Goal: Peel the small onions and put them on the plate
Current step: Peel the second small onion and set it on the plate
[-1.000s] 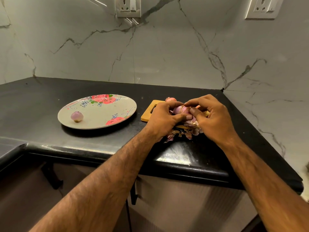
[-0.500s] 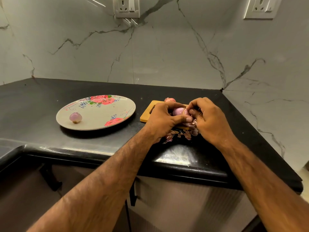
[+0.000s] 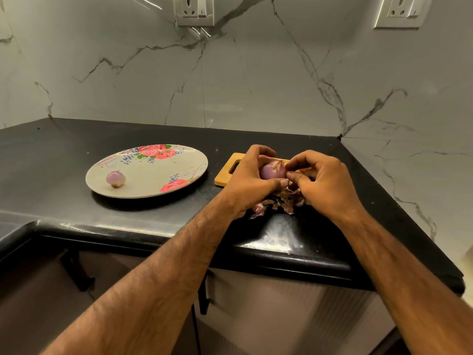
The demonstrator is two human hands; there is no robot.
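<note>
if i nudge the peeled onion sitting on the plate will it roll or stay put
Probably rolls: the peeled onion is rounded and rests alone on the smooth, nearly flat plate, with nothing beside it. Its stubby root end may make the roll wobbly and short. The glossy bare surface looks slick, so a light pinch could slip.

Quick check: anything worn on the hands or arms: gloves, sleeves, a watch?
Nothing worn shows. The left hand and right hand are bare, no gloves or visible rings; the hairy left forearm and right forearm are bare throughout, no sleeve or watch.
</note>
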